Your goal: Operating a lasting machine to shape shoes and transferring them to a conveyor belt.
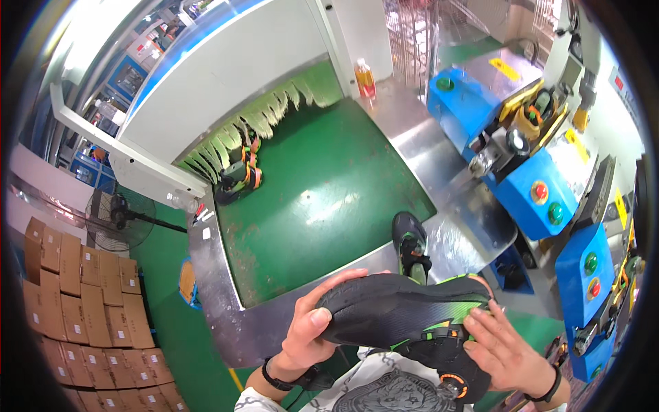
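Note:
A black shoe point(395, 309) with a green fade toward one end and an orange-ringed dial is held sideways in front of my body. My left hand point(305, 336) grips its rounded black end, thumb on the near side. At the green end, my right hand point(504, 347) is closed round the shoe with its fingers laid over the side. Just beyond them, a similar dark shoe point(410, 242) stands on the metal edge of a green conveyor belt point(322, 199). Farther off, a black, green and orange shoe point(239, 177) sits on the belt beside a fringed curtain point(268, 113).
Blue machines point(542, 189) with red and green buttons line the right side. A bottle of amber liquid point(365, 79) stands at the belt's far corner. To the left are a black fan point(120, 211), stacked cardboard boxes point(89, 302) and a stool point(187, 281).

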### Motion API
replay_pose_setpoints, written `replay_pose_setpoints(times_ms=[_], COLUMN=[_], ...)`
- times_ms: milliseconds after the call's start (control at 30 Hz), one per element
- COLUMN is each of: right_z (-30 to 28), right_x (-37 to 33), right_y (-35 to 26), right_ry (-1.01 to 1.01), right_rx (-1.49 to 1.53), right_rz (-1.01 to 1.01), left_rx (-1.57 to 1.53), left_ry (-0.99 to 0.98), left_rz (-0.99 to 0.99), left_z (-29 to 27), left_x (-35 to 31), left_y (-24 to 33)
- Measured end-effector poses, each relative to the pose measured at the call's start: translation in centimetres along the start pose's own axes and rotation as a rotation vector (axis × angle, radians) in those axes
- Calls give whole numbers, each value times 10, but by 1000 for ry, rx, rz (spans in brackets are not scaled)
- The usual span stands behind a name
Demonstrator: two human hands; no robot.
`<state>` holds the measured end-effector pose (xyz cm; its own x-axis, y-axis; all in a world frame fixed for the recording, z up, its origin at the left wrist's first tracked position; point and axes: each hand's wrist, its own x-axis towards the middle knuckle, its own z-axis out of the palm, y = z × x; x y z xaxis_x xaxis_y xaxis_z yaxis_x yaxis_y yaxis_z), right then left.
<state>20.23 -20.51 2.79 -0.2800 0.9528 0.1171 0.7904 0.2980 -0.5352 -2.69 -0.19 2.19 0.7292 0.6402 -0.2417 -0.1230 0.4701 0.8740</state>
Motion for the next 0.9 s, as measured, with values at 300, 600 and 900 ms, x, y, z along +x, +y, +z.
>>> replay_pose_setpoints(times_ms=[300, 600, 900], right_z=[12, 6, 13], right_x=[1, 4, -9], right_y=[7, 10, 25], right_ry=[64, 100, 99], right_rx=[16, -196, 50], right_rz=[44, -55, 36], left_rx=[-115, 1, 13], left_ry=[49, 46, 43], left_rz=[-24, 59, 75], left_z=[-2, -2, 0], left_x=[5, 8, 23], left_y=[-18, -15, -32])
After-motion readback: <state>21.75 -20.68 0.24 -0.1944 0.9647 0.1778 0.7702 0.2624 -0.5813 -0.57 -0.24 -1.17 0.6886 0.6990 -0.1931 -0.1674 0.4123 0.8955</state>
